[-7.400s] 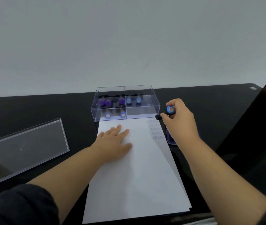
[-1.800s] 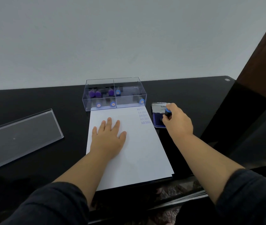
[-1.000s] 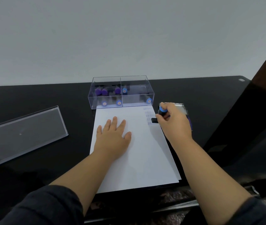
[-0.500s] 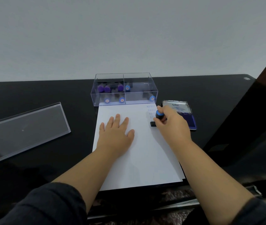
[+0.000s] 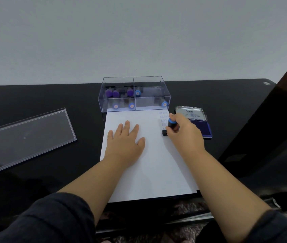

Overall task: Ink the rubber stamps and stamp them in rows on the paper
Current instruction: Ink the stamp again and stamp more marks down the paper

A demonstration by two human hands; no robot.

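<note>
A white sheet of paper lies on the black table. My left hand rests flat on it with fingers spread. My right hand grips a rubber stamp with a blue-topped black handle, its black base down on the paper near the right edge. Above the stamp a column of faint blue prints runs down the paper's top right part. An open ink pad with a silver lid and dark blue pad lies just right of the paper.
A clear plastic box with two compartments stands at the paper's far edge, holding several purple and blue-handled stamps. Its clear lid lies at the left. A dark brown panel rises at the right. The table's near edge runs below the paper.
My right hand carried the stamp from the ink pad leftward onto the paper and set it down below the earlier prints. My left hand stayed flat on the sheet.
</note>
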